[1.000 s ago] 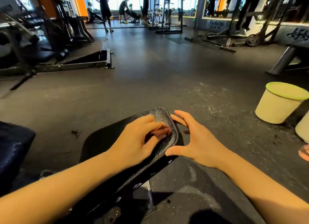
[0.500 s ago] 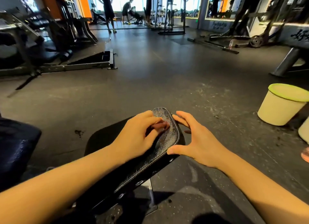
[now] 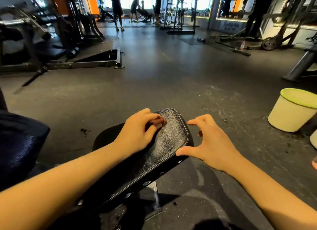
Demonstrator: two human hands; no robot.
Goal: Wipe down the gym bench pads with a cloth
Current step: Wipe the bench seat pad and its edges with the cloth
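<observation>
A black, cracked bench pad (image 3: pixel 171 144) slopes up away from me at the centre of the head view. My left hand (image 3: pixel 137 133) rests on its far end, fingers curled over a small reddish-brown wad (image 3: pixel 157 122), apparently the cloth, which is mostly hidden. My right hand (image 3: pixel 211 144) is beside the pad's right edge. Its thumb touches the edge seam, while its fingers are spread, slightly bent, off the pad and holding nothing.
A second dark pad (image 3: pixel 20 144) sits at my left. A cream bin with a green rim (image 3: pixel 291 113) stands on the floor to the right, with another pale container (image 3: pixel 313 140) beside it. Machine frames (image 3: pixel 96 63) line the left, and people stand far back.
My right hand's fingers have come off the pad's far right corner, and only the thumb still touches the edge. My left hand stays on the pad over the wad.
</observation>
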